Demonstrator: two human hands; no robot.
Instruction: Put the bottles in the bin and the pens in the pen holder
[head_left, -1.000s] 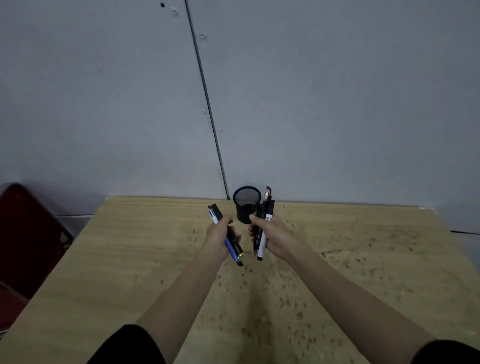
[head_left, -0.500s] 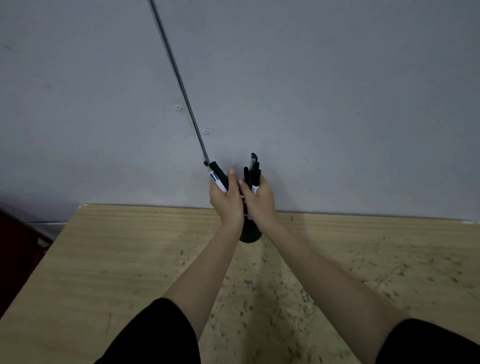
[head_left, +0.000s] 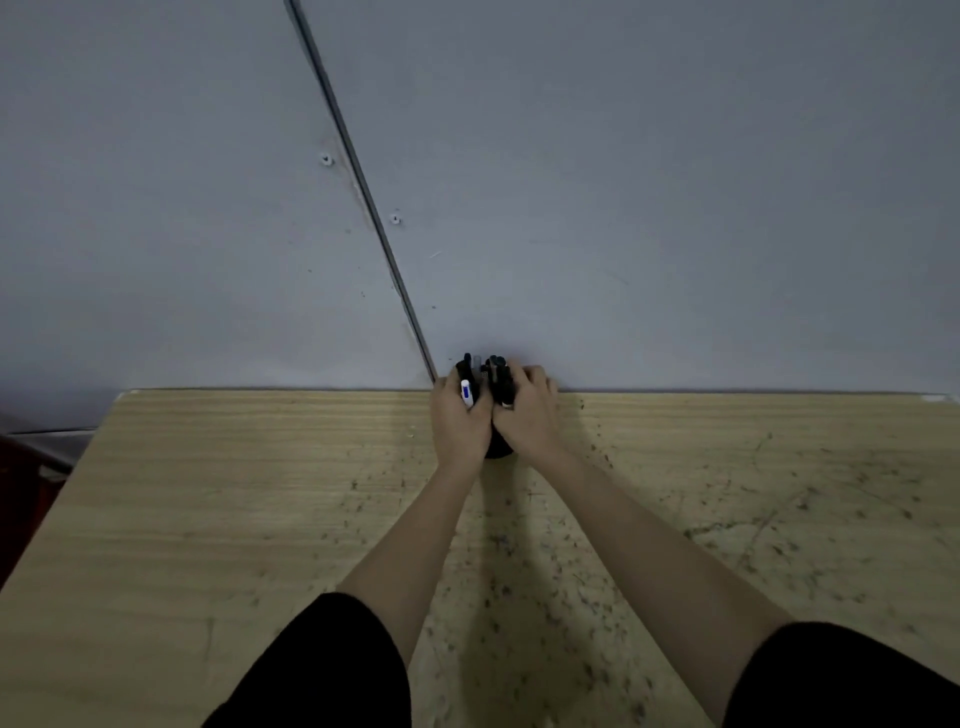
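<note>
A black mesh pen holder (head_left: 497, 451) stands at the far edge of the wooden table (head_left: 208, 493), mostly hidden behind both hands; only its base shows between the wrists. My left hand (head_left: 460, 423) is closed around a black pen and a white-and-blue pen (head_left: 466, 391), their tops sticking up above the holder. My right hand (head_left: 527, 415) grips a bundle of black pens (head_left: 500, 382), also upright over the holder. Whether the pen tips are inside the holder is hidden. No bottles or bin are in view.
A grey panelled wall (head_left: 623, 182) with a dark seam rises right behind the table's far edge. A dark red object (head_left: 21, 499) sits beyond the table's left side. The tabletop is speckled with dark marks.
Both hands moved forward from mid-table to the holder and then lowered the pens; the pens stand lower over the holder than half a second ago. The camera tilted.
</note>
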